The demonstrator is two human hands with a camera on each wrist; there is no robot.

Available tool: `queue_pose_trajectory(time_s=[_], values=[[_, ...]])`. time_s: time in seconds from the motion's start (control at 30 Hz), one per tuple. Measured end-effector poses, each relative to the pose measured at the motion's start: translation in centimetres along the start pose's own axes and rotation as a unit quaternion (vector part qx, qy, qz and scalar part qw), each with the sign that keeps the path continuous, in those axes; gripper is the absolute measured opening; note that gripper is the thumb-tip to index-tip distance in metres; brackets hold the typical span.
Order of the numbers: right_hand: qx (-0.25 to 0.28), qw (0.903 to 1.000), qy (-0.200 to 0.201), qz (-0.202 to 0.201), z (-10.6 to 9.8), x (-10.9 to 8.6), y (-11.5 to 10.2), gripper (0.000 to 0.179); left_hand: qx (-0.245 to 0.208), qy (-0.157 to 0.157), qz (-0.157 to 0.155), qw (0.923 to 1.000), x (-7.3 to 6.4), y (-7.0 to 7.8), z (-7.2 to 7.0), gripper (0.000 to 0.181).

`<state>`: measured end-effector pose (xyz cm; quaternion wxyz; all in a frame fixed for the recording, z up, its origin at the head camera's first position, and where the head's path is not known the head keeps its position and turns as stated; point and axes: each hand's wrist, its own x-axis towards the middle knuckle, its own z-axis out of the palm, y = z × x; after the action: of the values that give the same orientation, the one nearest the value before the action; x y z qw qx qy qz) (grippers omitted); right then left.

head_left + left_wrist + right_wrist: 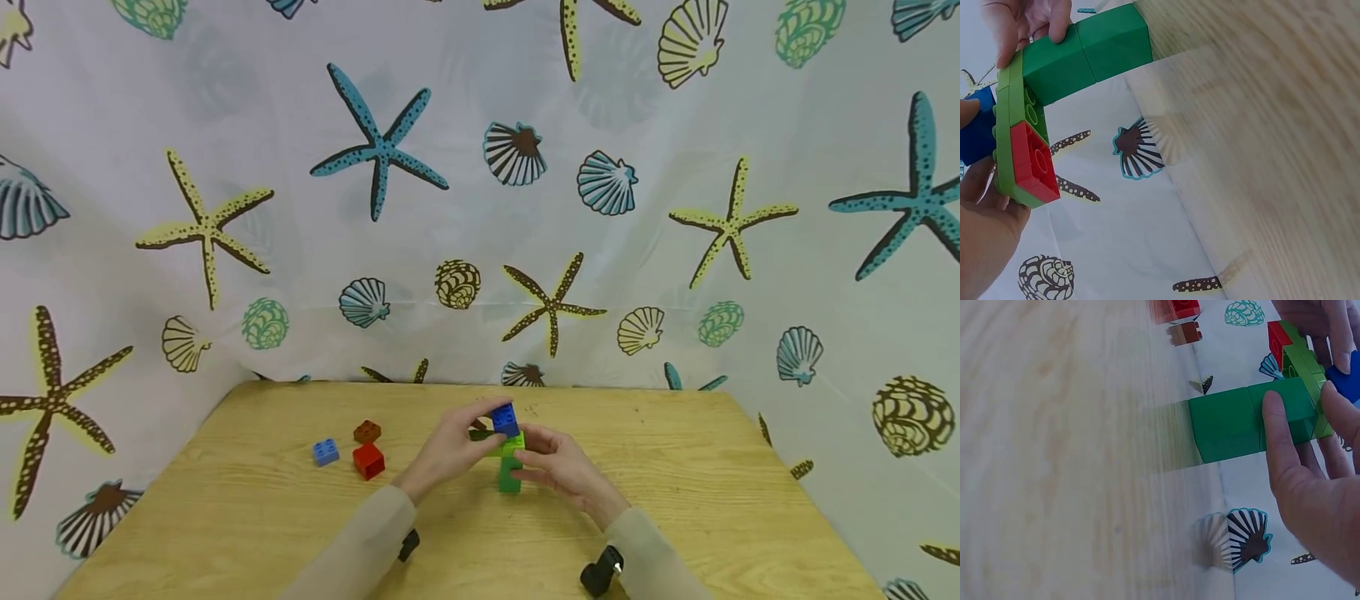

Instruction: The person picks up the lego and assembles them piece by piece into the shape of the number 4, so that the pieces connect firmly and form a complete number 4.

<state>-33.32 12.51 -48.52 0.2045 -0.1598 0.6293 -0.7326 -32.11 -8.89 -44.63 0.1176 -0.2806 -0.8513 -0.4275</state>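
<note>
While the brick stack (pixel 509 454) stands on the desk (pixel 675 500) near its middle, dark green column at the bottom, light green plate above, you press a blue brick (pixel 505 419) onto its top. Your left hand (pixel 453 447) pinches that blue brick in a closed grip; your right hand (pixel 558 468) curls around the green column, steadying it. A red brick (pixel 1034 160) sits under the plate's far end. Well apart to the left lie a loose red brick (pixel 368 460), a brown brick (pixel 367 431) and a light blue brick (pixel 326 452).
</note>
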Motion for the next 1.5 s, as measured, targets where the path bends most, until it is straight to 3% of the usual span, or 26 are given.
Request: queue_pose_trajectory(time_s=[0.27, 0.53, 0.8, 1.07, 1.5], values=[[-0.005, 1.0000, 0.000, -0.005, 0.1, 0.1, 0.0, 0.057, 0.011, -0.014, 0.020, 0.9996, 0.3, 0.2, 0.0, 0.051], [0.002, 0.9999, -0.003, -0.010, 0.1, 0.3, 0.1, 0.057, 0.012, -0.060, 0.009, 0.9981, 0.7, 0.2, -0.1, 0.050], [0.005, 0.9999, 0.001, -0.010, 0.0, 0.3, -0.1, 0.056, 0.014, -0.077, 0.015, 0.9968, 1.2, 0.5, -0.6, 0.051], [-0.012, 0.9999, -0.004, -0.009, 0.0, 0.3, 0.3, 0.053, 0.060, -0.100, 0.021, 0.9930, 1.4, 0.6, -0.2, 0.051], [-0.004, 0.9998, -0.010, -0.015, 0.1, 0.1, 0.4, 0.055, 0.048, -0.122, -0.036, 0.9907, 1.1, 1.2, 0.0, 0.051]])
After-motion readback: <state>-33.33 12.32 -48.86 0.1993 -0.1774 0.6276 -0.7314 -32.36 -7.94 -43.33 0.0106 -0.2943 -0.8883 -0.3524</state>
